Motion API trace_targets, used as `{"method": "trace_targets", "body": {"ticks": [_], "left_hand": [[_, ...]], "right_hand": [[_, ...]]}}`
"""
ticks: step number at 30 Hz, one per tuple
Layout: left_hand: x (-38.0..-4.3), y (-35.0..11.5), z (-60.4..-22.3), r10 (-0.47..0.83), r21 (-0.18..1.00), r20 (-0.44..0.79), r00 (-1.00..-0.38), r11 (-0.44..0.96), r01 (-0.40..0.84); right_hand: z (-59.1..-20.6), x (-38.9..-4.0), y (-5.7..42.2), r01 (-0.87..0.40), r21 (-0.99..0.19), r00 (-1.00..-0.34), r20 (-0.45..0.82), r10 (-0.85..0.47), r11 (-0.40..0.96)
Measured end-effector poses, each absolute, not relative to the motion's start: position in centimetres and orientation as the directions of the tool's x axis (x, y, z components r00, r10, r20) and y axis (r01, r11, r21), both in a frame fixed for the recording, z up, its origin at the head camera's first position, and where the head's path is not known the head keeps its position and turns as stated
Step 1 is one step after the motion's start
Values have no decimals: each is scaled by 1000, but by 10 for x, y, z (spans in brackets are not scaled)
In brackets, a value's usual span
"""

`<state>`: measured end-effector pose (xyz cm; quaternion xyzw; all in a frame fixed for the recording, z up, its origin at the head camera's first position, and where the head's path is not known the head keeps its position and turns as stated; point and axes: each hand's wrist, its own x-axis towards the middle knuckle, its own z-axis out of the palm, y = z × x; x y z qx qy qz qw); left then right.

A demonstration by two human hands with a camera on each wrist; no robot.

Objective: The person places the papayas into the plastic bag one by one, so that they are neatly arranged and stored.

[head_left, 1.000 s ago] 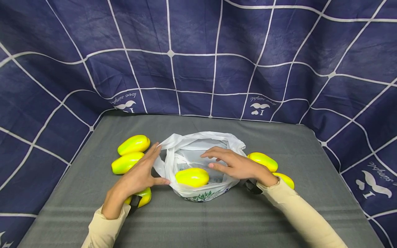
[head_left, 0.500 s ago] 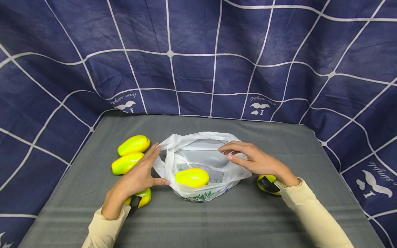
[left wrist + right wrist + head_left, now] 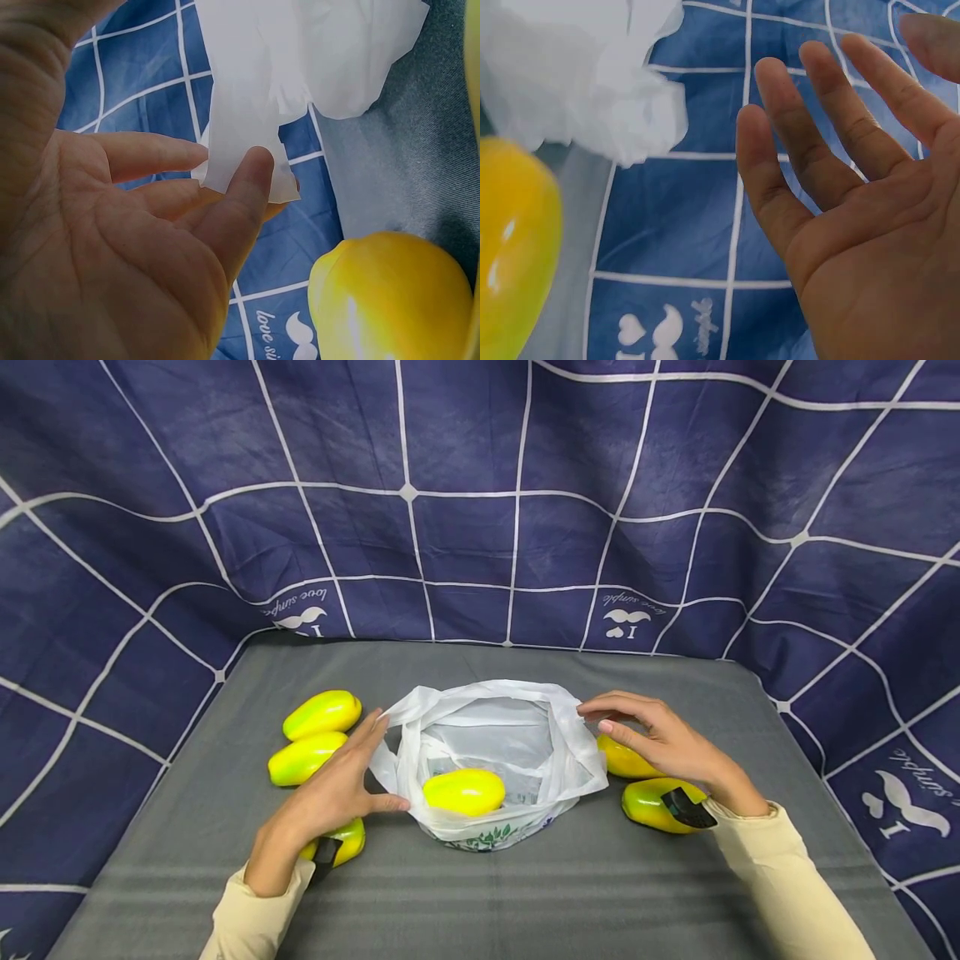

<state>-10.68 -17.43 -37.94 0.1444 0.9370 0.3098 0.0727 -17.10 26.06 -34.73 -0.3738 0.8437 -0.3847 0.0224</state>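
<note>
A white plastic bag (image 3: 577, 743) stands mouth up on the grey cloth, with a yellow oblong fruit (image 3: 465, 791) inside near its front wall. My left hand (image 3: 333, 789) is at the bag's left side, thumb spread away from the straight fingers. In the left wrist view, the bag's handle strip (image 3: 244, 97) passes among those fingers, in front of some and behind another. My right hand (image 3: 663, 743) hovers over a yellow fruit (image 3: 626, 760), fingertips right at the bag's right rim. Its fingers are loosely extended around nothing in the right wrist view.
Two yellow-green fruits, a far one (image 3: 322, 714) and a nearer one (image 3: 303, 760), lie left of the bag. Another fruit (image 3: 351, 842) is partly under my left wrist. By my right wrist lies one more fruit (image 3: 645, 806). A blue gridded curtain (image 3: 465, 539) encloses the cloth-covered surface (image 3: 480, 910).
My right hand has moved right, from over the bag's mouth to outside its right rim. The left hand and the fruit inside the bag have stayed in place.
</note>
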Motion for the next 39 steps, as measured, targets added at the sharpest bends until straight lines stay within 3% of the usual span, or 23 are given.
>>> {"method": "trace_targets", "body": {"ticks": [24,30,39], "left_hand": [[-108,-174,-381,322,605,-49,-946,763,228],[-108,-173,-381,323,605,-52,-945,763,228],[-109,-174,-382,324,599,-58,-944,768,227]], "right_hand": [[-374,-183,322,-538,-699,-794,234,-561,471],[-385,-185,331,-474,-767,-798,167,-579,433],[-395,-189,345,-371,-779,-830,35,-556,506]]}}
